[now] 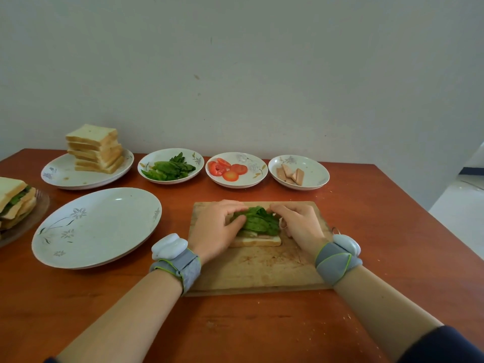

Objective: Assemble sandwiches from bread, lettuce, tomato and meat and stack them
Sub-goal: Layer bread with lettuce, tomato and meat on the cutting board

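On the wooden cutting board (262,271) lies a bread slice (258,241) topped with a heap of green lettuce (258,221). My left hand (217,226) has its fingers curled round the lettuce from the left. From the right, my right hand (298,224) pinches the same leaves. At the back stand a stack of bread slices (95,148) on a plate, a bowl of lettuce (170,169), a bowl of tomato slices (227,170) and a bowl of meat pieces (290,174). Finished sandwiches (14,203) are stacked at the far left.
A large white plate (97,226) with nothing on it sits left of the board. The sandwiches rest on a glass dish (31,218) at the table's left edge. The table's right edge (419,218) drops to a pale floor. A wall runs behind the bowls.
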Available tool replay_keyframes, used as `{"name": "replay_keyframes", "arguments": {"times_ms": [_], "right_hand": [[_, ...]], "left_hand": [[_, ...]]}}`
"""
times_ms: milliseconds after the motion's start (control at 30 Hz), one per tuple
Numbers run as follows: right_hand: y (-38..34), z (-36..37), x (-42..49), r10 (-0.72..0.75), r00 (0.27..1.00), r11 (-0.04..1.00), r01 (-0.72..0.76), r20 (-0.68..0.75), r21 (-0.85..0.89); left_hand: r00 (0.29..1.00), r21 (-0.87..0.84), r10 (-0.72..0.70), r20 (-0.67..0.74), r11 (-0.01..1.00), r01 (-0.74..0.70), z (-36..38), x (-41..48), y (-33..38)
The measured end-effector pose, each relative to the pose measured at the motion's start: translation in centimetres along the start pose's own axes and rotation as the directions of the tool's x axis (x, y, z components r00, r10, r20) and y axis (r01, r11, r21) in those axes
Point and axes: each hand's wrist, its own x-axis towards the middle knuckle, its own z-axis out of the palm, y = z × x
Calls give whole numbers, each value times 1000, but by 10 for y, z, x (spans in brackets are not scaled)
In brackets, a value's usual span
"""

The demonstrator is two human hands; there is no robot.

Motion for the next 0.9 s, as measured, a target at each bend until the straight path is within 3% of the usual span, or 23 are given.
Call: {"name": "replay_keyframes", "arguments": {"times_ms": [167, 300, 500, 767, 900], "right_hand": [[10, -1, 0, -95, 993, 985, 104, 71, -137], [15, 0, 3, -139, 989, 972, 144, 40, -186], [19, -1, 2, -188, 972, 926, 224, 144, -304], [19, 2, -1, -200, 972, 917, 231, 126, -326], [3, 1, 2, -90, 990, 979, 107, 106, -171]], "left_hand": [[998, 63, 29, 50, 997, -32, 5, -3, -3], [999, 73, 32, 44, 997, -35, 4, -4, -2], [999, 37, 33, 30, 999, -34, 9, -8, -5], [999, 35, 28, 25, 999, -28, 10, -9, -10], [998, -36, -21, 56, 999, 23, 6, -5, -10]]}}
